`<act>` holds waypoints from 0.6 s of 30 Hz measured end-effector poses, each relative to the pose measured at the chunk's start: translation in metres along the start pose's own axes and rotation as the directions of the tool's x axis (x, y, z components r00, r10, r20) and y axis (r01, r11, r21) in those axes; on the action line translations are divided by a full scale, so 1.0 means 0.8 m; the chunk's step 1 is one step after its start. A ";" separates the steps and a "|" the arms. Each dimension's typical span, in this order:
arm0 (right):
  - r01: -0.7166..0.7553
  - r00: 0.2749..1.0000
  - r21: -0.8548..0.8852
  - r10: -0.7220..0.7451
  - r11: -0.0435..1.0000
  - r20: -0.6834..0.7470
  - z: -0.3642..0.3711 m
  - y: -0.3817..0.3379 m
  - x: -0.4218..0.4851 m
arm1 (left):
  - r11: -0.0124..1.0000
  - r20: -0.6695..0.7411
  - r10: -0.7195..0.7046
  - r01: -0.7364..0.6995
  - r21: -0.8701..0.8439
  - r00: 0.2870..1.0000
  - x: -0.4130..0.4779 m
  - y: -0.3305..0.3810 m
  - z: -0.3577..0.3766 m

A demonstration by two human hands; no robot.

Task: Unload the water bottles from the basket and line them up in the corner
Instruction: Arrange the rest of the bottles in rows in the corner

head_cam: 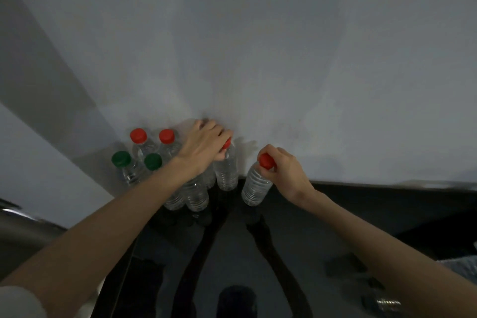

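Note:
Several clear water bottles stand in the corner by the white wall on a dark glossy floor. Two have red caps [138, 135] and two have green caps [120, 159]. My left hand [204, 144] is closed over the top of another red-capped bottle [227, 170] standing at the right end of the group. My right hand [284, 170] grips the red cap of a further bottle [255, 184], tilted, just right of the group. Some bottles [197, 195] are partly hidden under my left forearm. No basket is in view.
The white wall [284, 59] fills the upper view and meets a side wall [33, 80] at the left. A dark baseboard strip [387, 188] runs along the right. A shiny object [387, 302] lies at the lower right on the floor.

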State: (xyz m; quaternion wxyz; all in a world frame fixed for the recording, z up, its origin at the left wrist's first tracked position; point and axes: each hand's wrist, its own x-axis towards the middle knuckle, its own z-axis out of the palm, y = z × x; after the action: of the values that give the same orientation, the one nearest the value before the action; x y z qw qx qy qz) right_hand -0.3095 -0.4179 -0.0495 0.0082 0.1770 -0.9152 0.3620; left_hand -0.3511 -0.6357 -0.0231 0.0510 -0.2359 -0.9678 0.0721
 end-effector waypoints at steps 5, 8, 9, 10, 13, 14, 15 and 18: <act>0.002 0.999 -0.006 -0.003 1.000 -0.041 0.000 -0.004 0.019 | 0.981 -0.041 -0.051 0.042 -0.190 0.998 -0.009 -0.003 0.006; 0.000 0.999 -0.005 0.000 1.000 -0.054 0.004 -0.005 0.031 | 0.950 -0.055 -0.144 0.122 -0.287 0.988 -0.024 -0.014 0.001; 0.003 0.998 -0.006 -0.004 1.000 -0.059 0.006 -0.005 0.036 | 0.943 -0.054 -0.171 0.147 -0.300 0.984 -0.030 -0.019 0.000; 0.006 0.998 -0.011 -0.006 1.000 -0.061 0.009 -0.006 0.040 | 0.936 -0.056 -0.195 0.169 -0.308 0.979 -0.036 -0.023 -0.001; 0.005 0.998 -0.033 -0.007 0.999 -0.064 0.018 -0.011 0.052 | 0.914 -0.067 -0.256 0.219 -0.341 0.964 -0.052 -0.037 0.000; 0.003 0.998 -0.043 -0.006 0.999 -0.065 0.022 -0.012 0.055 | 0.910 -0.067 -0.264 0.225 -0.349 0.962 -0.057 -0.040 0.001; -0.007 0.998 -0.048 0.004 0.999 -0.065 0.026 -0.011 0.057 | 0.907 -0.070 -0.267 0.226 -0.355 0.961 -0.062 -0.043 0.004; -0.064 0.994 0.045 0.067 0.997 -0.087 0.032 -0.010 0.058 | 0.899 -0.077 -0.272 0.225 -0.375 0.959 -0.075 -0.044 0.014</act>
State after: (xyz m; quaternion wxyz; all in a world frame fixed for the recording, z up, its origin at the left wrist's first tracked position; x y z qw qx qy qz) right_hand -0.3479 -0.4551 -0.0567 0.0330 0.1309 -0.9114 0.3889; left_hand -0.3155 -0.6956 -0.0321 0.0769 -0.1200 -0.9812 -0.1299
